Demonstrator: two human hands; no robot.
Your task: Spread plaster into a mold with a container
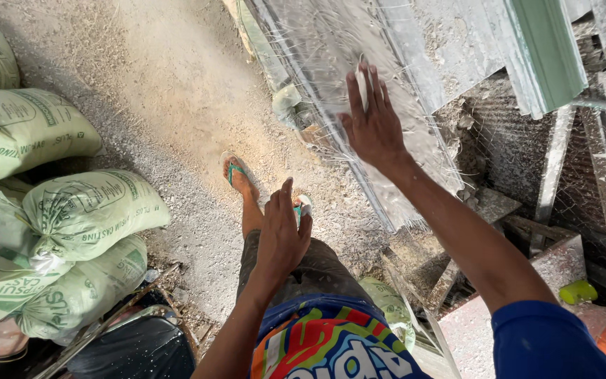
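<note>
Left hand free | right hand flat on panel, edges cropped

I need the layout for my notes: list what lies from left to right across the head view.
Stacked pale green sacks → sandy floor → foot in a green sandal → left hand, held in the air → right hand, pressed flat on the wet white slab → wire mesh → yellow-green lump.
</note>
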